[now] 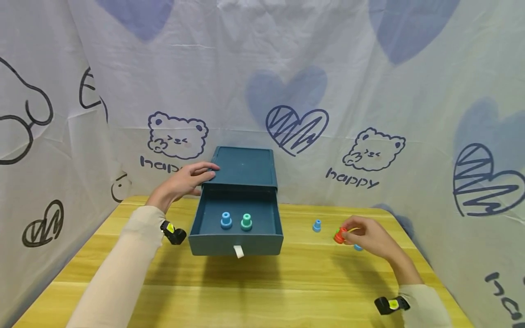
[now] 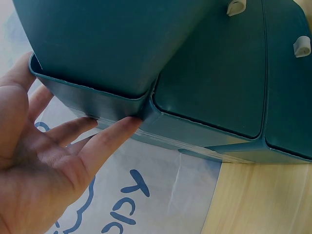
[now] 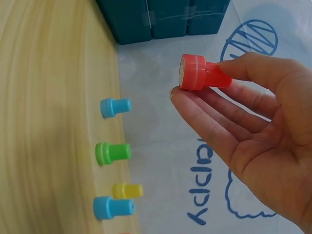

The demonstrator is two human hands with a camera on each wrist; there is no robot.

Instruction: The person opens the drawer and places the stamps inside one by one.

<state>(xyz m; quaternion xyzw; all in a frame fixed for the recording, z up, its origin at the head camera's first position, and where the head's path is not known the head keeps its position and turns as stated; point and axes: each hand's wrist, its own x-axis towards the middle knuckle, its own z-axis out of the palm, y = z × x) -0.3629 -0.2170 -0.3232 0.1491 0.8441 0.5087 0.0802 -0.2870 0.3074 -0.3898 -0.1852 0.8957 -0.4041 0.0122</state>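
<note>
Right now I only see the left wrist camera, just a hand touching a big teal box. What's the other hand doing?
Observer: The right hand pinches a red peg between thumb and fingertips.
Operator: Is anything inside the box?
Observer: Yes. Its drawer is pulled out, and a blue peg and a green peg stand in it.
Operator: Are there more pegs anywhere?
Observer: The right wrist view shows at least four on the table: a light blue peg, a lime peg, a yellow peg and a second light blue peg.
</note>
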